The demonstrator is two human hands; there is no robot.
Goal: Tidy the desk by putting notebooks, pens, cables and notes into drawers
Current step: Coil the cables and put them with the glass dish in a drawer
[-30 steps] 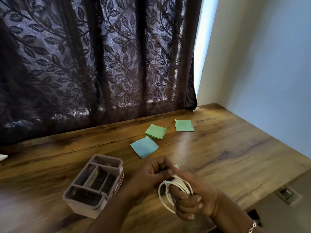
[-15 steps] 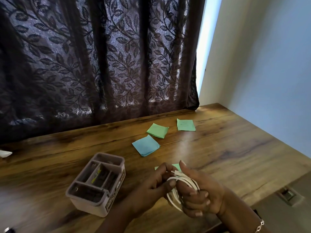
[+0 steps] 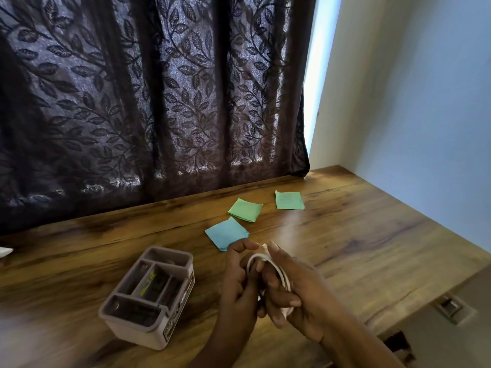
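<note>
**Cable coil mostly buried in the hands**

I can see only a few loops of the white cable (image 3: 282, 275); the rest is hidden between both hands, over the desk (image 3: 372, 248) near its front edge. The right hand (image 3: 300, 296) has the cable wound round its curled fingers, and the left hand (image 3: 239, 285) pinches the top of the coil. A white object (image 3: 5, 252) is cut off at the left edge. The green note that showed by the hands 0.5 s ago is now covered.
</note>
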